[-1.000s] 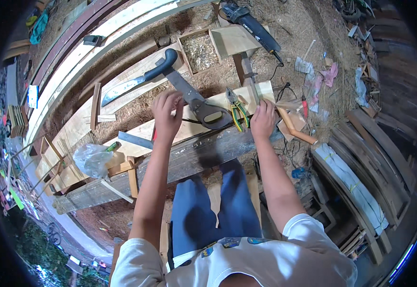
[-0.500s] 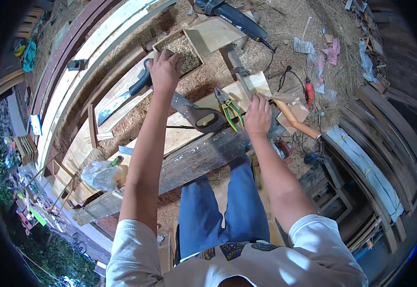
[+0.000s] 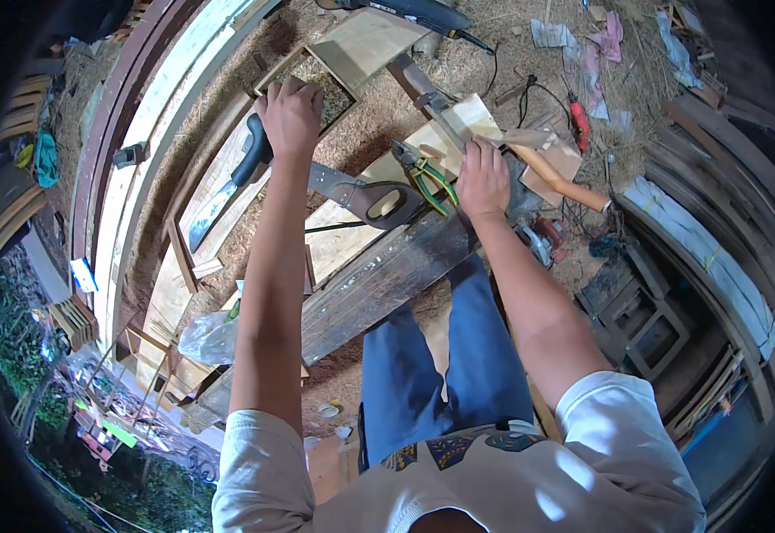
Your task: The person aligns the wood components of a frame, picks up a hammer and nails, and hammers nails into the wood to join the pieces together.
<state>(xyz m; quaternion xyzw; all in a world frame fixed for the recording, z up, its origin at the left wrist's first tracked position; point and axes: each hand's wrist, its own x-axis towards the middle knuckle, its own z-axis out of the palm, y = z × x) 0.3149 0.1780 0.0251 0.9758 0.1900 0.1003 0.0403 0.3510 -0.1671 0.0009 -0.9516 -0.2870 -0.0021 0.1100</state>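
Observation:
My left hand [image 3: 290, 120] is closed over the near left side of a shallow wooden frame [image 3: 339, 75] with thin walls; its fingertips are hidden. Below the wrist lies a handsaw with a dark blue handle [image 3: 252, 151]. My right hand [image 3: 483, 176] has its fingers curled at the near end of a thin strip [image 3: 448, 127] lying over a pale board [image 3: 474, 113]. Just left of that hand rest pliers with green and yellow handles [image 3: 432, 188]. A second saw, its dark grip [image 3: 371, 202] looped, lies between my arms. An orange-brown wooden handle [image 3: 556, 182] reaches right.
A worn dark plank [image 3: 379, 280] runs across in front of my knees. A black power tool [image 3: 419, 13] lies at the back. At the right are a red-handled tool [image 3: 579, 126] and stacked boards [image 3: 716, 258]. A clear plastic bag [image 3: 208, 339] sits at the left.
The whole view has turned and shifted slightly, with the bench things now higher in it. Both hands stay at about the same places on the frame and the strip.

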